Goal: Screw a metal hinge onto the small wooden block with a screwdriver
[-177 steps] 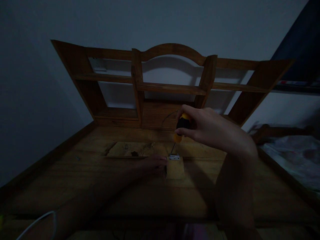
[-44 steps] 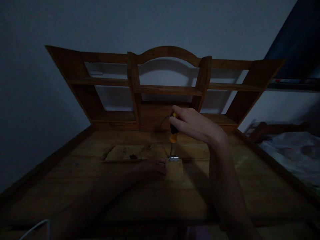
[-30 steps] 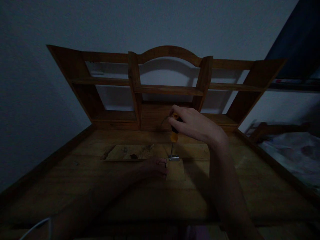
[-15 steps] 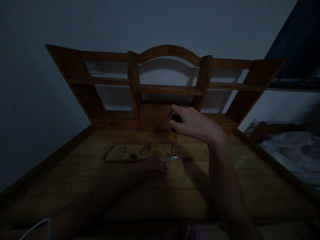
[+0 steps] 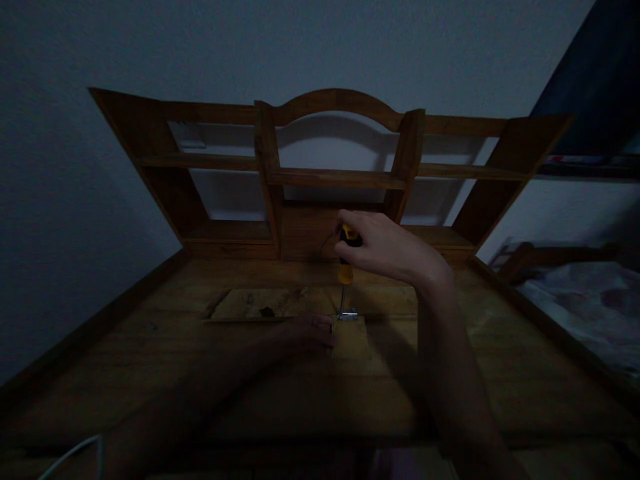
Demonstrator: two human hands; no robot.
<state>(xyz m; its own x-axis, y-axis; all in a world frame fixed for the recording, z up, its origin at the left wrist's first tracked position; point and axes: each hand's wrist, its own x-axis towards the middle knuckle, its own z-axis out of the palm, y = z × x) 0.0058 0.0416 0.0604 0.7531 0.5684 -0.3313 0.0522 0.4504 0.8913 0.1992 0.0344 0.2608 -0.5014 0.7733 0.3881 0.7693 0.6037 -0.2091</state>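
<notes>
My right hand (image 5: 373, 243) is closed around the black and yellow handle of a screwdriver (image 5: 345, 273). The screwdriver stands nearly upright, its tip down at the left part of a small shiny metal fitting (image 5: 349, 316), perhaps a hinge or latch. That fitting lies at the far edge of a small pale wooden block (image 5: 350, 339) on the desk. My left hand (image 5: 316, 333) is closed against the block's left side, its fingers gripping the edge; the thumb is hard to make out in the dark.
Behind the block lies a long rough board (image 5: 285, 303) with a dark knot. The wooden desk top (image 5: 165, 360) meets a shelf unit (image 5: 337, 177) at the wall. A small object (image 5: 151, 326) rests on the left. Pale bedding (image 5: 590, 307) is at the right, and a white cable (image 5: 75, 453) shows lower left.
My right hand has shifted very slightly left and its grip on the screwdriver handle has turned a little, showing more yellow at the top. The left hand and block stay put.
</notes>
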